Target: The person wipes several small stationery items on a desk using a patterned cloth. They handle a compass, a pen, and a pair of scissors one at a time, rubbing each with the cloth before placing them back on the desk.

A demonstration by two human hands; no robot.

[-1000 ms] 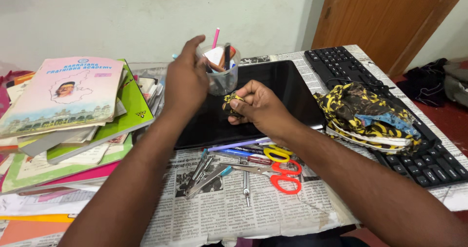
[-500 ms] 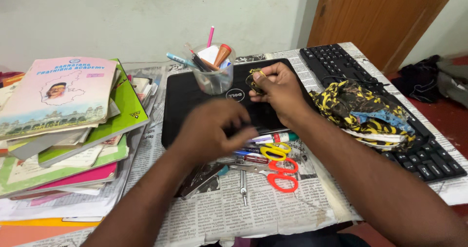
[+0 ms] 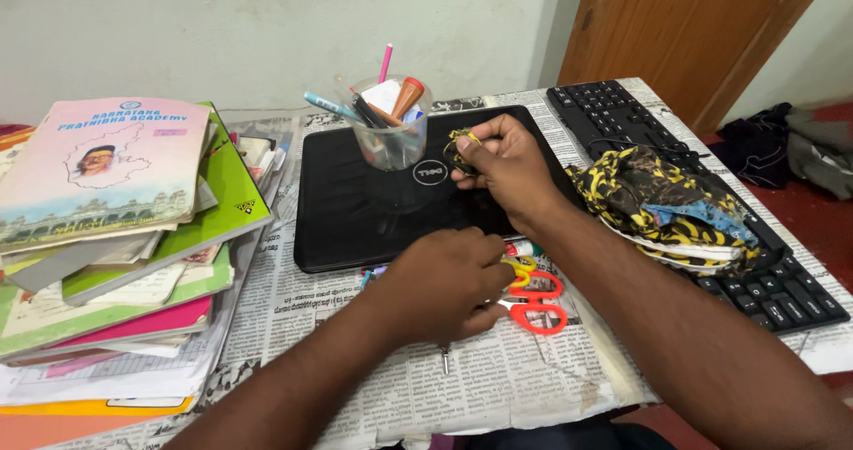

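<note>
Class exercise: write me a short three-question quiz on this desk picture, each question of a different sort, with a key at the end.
1. True or false: the cup of pens stands on the closed laptop.
2. What does the left hand rest over? A) the keyboard B) the scissors and pens on the newspaper C) the books
3. Fill in: the right hand pinches a small yellow-and-black scrap above the ____.

Key: 1 true; 2 B; 3 laptop.
</note>
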